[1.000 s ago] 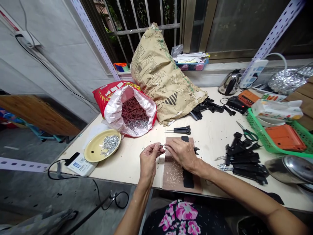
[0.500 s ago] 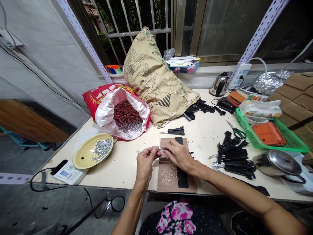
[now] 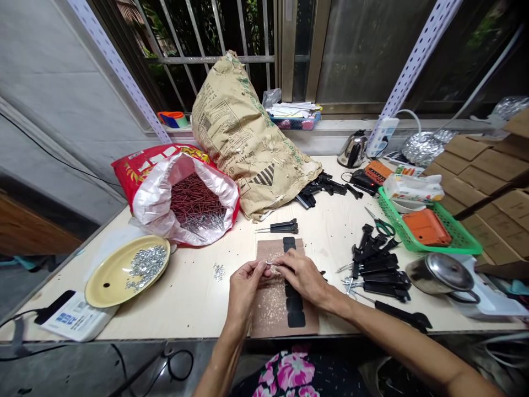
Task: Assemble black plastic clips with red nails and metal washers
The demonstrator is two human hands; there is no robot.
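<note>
My left hand (image 3: 244, 284) and my right hand (image 3: 305, 277) meet over a brown board (image 3: 266, 325), fingertips pinched close together. Between them is a thin, silvery metal piece (image 3: 268, 263), too small to tell its exact kind. Pale crumbs lie on the board, along with a row of black rounded pads (image 3: 295, 318), partly hidden by my right hand. To the left of my hands sits a small heap of shiny metal bits (image 3: 219, 272). Beyond the board lie several black-handled tools with thin metal shafts (image 3: 285, 226).
A tilted yellow plate (image 3: 97, 278) holds many small metal bits. Behind it, an open red bag (image 3: 136, 165) is full of reddish-brown and silvery rods. A large brown sack (image 3: 239, 132) stands at the back. More black-handled tools (image 3: 380, 270), scissors (image 3: 382, 225), a green basket (image 3: 458, 245) and a metal mug (image 3: 440, 275) are on the right.
My view has turned to the right, so the table's things appear further left. Both hands stay pinched together around the small metal piece, now more over the board.
</note>
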